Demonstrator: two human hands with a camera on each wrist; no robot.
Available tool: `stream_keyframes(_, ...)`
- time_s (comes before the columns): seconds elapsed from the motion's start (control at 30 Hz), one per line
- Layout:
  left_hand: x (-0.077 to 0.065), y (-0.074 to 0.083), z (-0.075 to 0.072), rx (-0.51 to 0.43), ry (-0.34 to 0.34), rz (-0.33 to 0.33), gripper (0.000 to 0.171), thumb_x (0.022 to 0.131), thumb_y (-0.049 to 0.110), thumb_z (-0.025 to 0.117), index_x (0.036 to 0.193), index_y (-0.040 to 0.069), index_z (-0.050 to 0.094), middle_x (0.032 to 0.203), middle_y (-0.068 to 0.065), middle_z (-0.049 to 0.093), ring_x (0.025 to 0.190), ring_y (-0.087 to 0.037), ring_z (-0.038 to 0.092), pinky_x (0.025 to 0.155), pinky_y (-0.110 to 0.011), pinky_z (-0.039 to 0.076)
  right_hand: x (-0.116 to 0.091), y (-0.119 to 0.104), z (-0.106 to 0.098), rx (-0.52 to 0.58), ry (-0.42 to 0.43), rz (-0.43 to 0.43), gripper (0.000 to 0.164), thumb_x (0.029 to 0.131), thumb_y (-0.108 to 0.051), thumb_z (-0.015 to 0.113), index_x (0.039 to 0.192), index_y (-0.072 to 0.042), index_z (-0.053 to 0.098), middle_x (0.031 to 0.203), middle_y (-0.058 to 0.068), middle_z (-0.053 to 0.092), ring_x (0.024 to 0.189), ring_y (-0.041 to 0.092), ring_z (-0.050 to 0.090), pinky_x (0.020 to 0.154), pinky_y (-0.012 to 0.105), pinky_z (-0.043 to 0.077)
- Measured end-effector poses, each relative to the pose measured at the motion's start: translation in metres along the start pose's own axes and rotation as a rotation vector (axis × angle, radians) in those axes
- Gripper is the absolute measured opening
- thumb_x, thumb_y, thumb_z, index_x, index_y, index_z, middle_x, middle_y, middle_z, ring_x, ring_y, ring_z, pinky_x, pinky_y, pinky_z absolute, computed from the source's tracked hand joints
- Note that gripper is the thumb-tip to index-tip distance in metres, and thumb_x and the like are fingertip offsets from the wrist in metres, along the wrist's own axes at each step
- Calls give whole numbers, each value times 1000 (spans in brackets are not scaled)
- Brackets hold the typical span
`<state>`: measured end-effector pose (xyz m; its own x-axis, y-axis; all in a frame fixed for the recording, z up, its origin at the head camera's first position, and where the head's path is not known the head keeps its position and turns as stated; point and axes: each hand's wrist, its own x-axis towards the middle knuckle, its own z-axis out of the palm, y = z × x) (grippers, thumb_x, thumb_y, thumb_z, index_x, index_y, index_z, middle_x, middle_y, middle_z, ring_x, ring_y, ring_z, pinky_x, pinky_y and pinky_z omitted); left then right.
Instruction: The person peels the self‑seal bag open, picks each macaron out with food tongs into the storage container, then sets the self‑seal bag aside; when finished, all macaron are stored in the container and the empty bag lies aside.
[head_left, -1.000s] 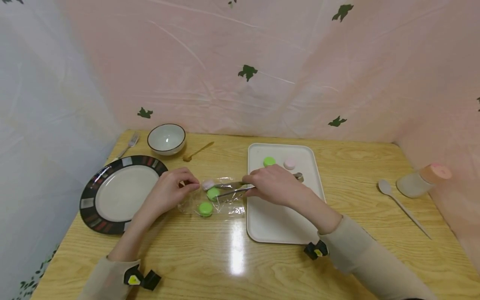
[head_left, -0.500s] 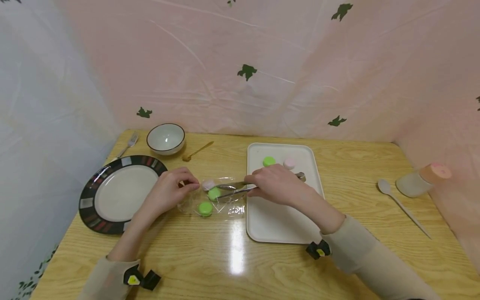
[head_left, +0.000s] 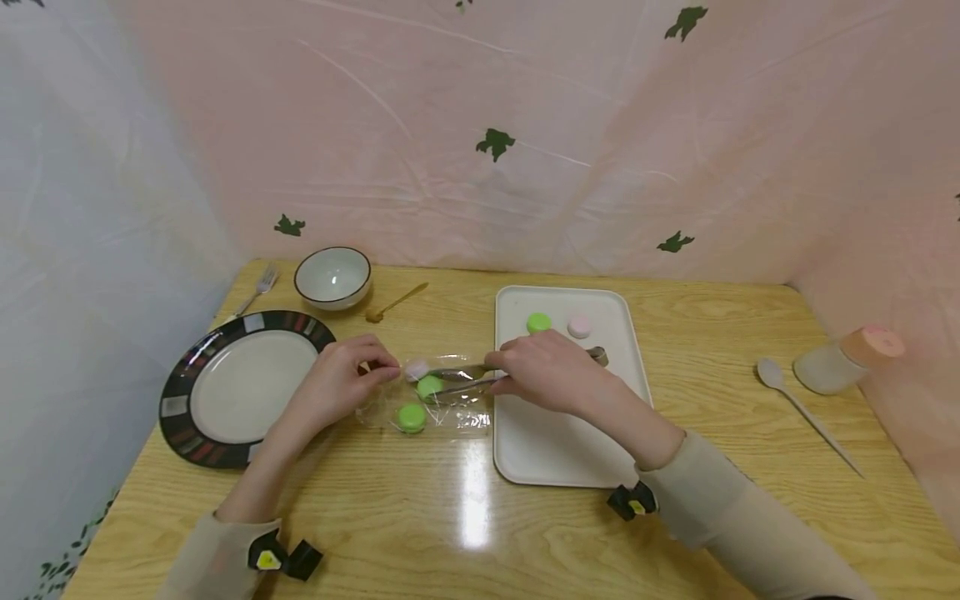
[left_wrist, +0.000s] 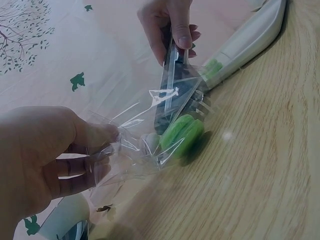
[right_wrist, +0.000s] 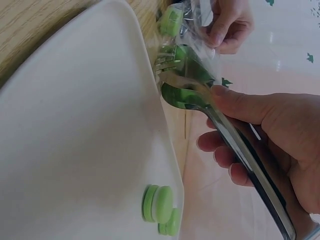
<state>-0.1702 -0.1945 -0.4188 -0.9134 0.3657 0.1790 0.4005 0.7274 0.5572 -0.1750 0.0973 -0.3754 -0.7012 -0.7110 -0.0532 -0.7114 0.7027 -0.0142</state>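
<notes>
Pale pink cloth (head_left: 420,83) dotted with dark green motifs (head_left: 495,144) backs a wood-grain surface (head_left: 405,508), where a white tray (head_left: 555,454) lies right of a dark-rimmed plate (head_left: 247,383). Between them is a clear plastic bag (head_left: 465,423), its edge pinched by a person's left hand (head_left: 339,379); the right hand (head_left: 543,368) grips metal tongs (head_left: 461,372), their tips inside the bag. Two green macarons (head_left: 412,418) and a pink macaron (head_left: 416,370) lie in the bag; whether the tongs touch any is unclear. A green piece (head_left: 538,322) and a pink piece (head_left: 579,326) sit toward the tray's far end.
</notes>
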Motion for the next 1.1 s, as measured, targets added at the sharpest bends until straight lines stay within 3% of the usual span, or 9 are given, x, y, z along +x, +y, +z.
stream_keyframes(1.1, 0, 0, 0, 3, -6, 1, 4, 86, 26, 69, 83, 24, 71, 81, 12, 64, 73, -4, 58, 67, -24, 50, -1, 0, -2, 2, 3, 6, 20, 82, -45, 69, 86, -26, 66, 67, -13, 58, 54, 6, 44, 46, 22, 34)
